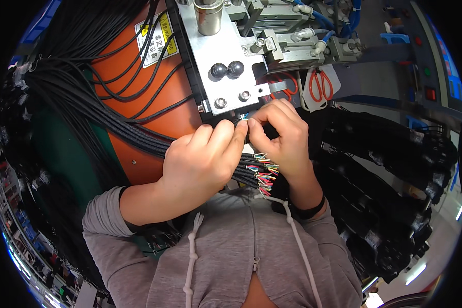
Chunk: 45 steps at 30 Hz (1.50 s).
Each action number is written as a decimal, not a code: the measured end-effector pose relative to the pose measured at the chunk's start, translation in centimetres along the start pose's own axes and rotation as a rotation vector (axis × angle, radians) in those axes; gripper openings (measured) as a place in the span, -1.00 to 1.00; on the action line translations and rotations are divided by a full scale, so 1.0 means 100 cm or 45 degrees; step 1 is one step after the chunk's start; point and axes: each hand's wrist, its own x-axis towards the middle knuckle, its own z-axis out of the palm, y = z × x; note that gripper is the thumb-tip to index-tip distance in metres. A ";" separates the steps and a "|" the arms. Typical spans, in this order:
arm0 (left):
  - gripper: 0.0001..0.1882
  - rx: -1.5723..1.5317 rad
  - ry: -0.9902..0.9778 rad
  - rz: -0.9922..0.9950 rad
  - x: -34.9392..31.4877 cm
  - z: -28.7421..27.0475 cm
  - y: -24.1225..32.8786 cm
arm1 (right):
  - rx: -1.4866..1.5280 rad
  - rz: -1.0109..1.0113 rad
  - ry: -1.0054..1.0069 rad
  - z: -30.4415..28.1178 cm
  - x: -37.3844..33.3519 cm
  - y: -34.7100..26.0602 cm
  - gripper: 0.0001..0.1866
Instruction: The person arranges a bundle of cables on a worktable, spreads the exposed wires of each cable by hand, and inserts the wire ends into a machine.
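Note:
My left hand (205,156) and my right hand (284,131) meet at the lower end of a metal machine head (226,66). Fine coloured wires (243,117) show between their fingertips, and both hands pinch there. The cable those wires belong to is mostly hidden behind my fingers. Below my hands lies a bundle of black cables (247,177), its stripped ends fanning out in red, yellow, white and blue wires (265,177). More black cables (115,115) run in from the left and pass behind my left wrist.
An orange machine panel (154,115) with a warning label (157,41) stands at left. Red-handled scissors (321,86) hang right of the machine head. Pneumatic cylinders with blue hoses (323,20) fill the upper right. Bundled black cables (385,195) hang at right; a control box (428,66) stands beyond.

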 end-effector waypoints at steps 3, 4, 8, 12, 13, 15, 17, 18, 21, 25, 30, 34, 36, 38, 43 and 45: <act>-0.63 -0.003 -0.026 0.001 0.002 -0.002 0.000 | 0.003 -0.085 0.133 0.005 0.000 0.003 -0.91; -0.63 -0.006 -0.038 0.001 0.003 -0.002 0.000 | 0.008 -0.086 0.136 0.007 0.000 0.005 -0.91; -0.66 -0.086 0.044 0.043 0.002 0.000 -0.006 | 0.250 0.184 0.149 0.015 -0.008 0.009 -0.92; -0.64 -0.146 0.053 -0.029 0.005 0.003 -0.008 | 0.965 0.854 0.001 0.015 -0.008 0.011 -0.94; -0.64 -0.143 0.058 -0.025 0.006 0.003 -0.009 | 0.779 0.697 0.059 0.016 -0.008 0.009 -0.94; -0.67 -0.185 0.109 -0.040 0.007 0.002 -0.009 | 0.405 0.385 0.170 0.018 -0.008 0.007 -0.93; -0.68 -0.209 0.138 -0.041 0.007 0.001 -0.009 | 0.364 0.328 0.188 0.020 -0.006 0.006 -0.93; -0.72 -0.187 0.120 -0.045 0.006 0.000 -0.011 | 0.327 0.273 0.201 0.020 -0.005 0.005 -0.93; -0.79 -0.139 0.093 -0.036 0.004 -0.005 -0.010 | 0.431 0.344 0.185 0.019 -0.006 0.009 -0.93; -0.81 0.054 -0.019 -0.056 0.000 -0.014 -0.004 | 0.628 0.349 0.104 0.008 -0.006 0.011 -0.94; -0.79 0.002 -0.068 -0.123 0.002 -0.017 -0.005 | 0.630 -0.339 -0.082 -0.008 0.000 0.018 -0.88; -0.76 -0.179 0.156 0.040 0.008 -0.021 -0.007 | 0.746 -0.359 -0.015 -0.011 -0.008 0.014 -0.83; -0.75 -0.299 0.580 0.207 0.016 -0.021 -0.009 | 0.761 -0.297 0.066 -0.011 -0.008 0.011 -0.81; -0.74 -0.344 0.486 0.175 0.015 -0.017 -0.013 | 0.783 -0.231 0.079 -0.012 -0.006 0.006 -0.80; -0.74 -0.435 0.380 0.106 0.012 -0.013 -0.015 | 1.113 0.051 0.298 0.005 -0.007 -0.023 -0.79; -0.74 -0.435 0.414 0.099 0.013 -0.011 -0.014 | 1.019 -0.017 0.319 0.005 -0.005 -0.019 -0.80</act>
